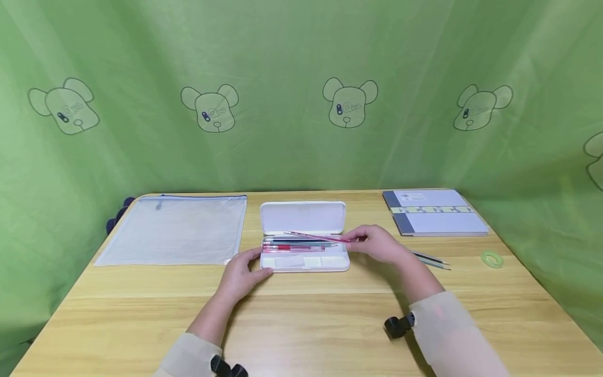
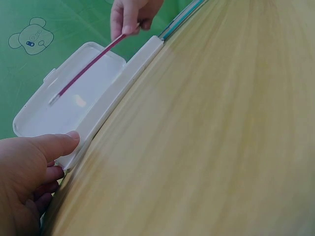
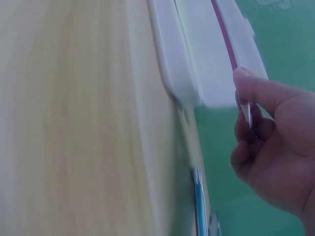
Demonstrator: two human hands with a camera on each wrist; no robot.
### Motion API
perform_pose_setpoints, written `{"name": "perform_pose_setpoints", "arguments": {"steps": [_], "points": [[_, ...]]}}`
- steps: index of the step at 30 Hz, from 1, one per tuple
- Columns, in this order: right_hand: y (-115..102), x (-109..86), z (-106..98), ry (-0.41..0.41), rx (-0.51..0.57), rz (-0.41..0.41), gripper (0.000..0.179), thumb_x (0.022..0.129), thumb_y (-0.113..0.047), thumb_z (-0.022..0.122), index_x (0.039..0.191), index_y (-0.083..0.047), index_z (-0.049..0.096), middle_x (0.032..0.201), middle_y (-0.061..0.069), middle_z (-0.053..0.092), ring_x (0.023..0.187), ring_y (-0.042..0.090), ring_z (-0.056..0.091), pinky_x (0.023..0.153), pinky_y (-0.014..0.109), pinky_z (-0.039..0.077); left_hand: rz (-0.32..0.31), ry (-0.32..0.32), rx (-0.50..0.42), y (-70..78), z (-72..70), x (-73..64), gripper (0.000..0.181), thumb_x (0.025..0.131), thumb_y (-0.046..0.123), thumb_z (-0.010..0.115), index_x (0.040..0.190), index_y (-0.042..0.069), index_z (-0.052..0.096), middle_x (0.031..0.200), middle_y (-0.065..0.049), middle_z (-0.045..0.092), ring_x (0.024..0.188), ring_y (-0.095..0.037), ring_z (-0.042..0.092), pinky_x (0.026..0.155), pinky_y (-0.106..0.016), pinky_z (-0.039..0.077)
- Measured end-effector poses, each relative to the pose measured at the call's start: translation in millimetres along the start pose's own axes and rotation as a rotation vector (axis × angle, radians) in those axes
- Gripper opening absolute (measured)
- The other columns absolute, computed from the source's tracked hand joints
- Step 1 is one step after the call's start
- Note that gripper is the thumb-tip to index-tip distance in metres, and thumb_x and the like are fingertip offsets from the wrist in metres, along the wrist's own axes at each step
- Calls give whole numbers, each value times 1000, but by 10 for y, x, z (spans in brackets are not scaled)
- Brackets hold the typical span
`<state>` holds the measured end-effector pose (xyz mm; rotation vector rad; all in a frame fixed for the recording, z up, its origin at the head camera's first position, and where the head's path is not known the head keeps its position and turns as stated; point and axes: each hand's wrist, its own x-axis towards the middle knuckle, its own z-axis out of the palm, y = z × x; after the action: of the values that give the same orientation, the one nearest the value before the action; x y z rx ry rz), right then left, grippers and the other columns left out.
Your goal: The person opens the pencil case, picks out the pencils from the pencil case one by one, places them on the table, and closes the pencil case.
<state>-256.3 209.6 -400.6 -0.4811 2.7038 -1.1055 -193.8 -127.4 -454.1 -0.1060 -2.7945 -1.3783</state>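
A white pencil case (image 1: 336, 263) lies open on the table, its lid (image 1: 303, 218) tilted up at the back. My left hand (image 1: 239, 277) holds its left end, the thumb over the front rim in the left wrist view. A red pencil (image 1: 311, 236) slants above the case, pinched near its sharpened end between the thumb and fingers of my right hand (image 1: 374, 243). Inside the case are a red pen (image 1: 292, 247), several pencils and a pale block (image 1: 289, 261) in the front part.
To the right of the case lie a few pencils (image 1: 435, 263) and a light green ring (image 1: 492, 259). A notebook (image 1: 438, 222) with a patterned band is at the back right. On the left lies a translucent zip pouch (image 1: 179, 230). A green curtain (image 1: 282, 146) hangs behind the wooden table (image 1: 306, 324).
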Motion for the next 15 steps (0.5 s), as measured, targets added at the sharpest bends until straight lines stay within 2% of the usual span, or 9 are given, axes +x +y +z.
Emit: {"name": "perform_pose_setpoints", "arguments": {"steps": [7, 15], "points": [[171, -290, -239, 47, -35, 24, 28, 90, -16, 69, 114, -3, 71, 101, 10, 71, 87, 15, 58, 75, 27, 49, 18, 9, -3, -17, 4, 2, 60, 82, 24, 78, 134, 3, 58, 136, -16, 60, 132, -38, 50, 114, -52, 38], [417, -634, -468, 110, -91, 67, 30, 91, -19, 69, 116, -3, 69, 92, 6, 65, 78, 12, 52, 65, 23, 47, 16, 4, -2, -1, 6, -7, 60, 83, 25, 77, 135, 3, 57, 136, -16, 60, 132, -37, 50, 114, -51, 38]]}}
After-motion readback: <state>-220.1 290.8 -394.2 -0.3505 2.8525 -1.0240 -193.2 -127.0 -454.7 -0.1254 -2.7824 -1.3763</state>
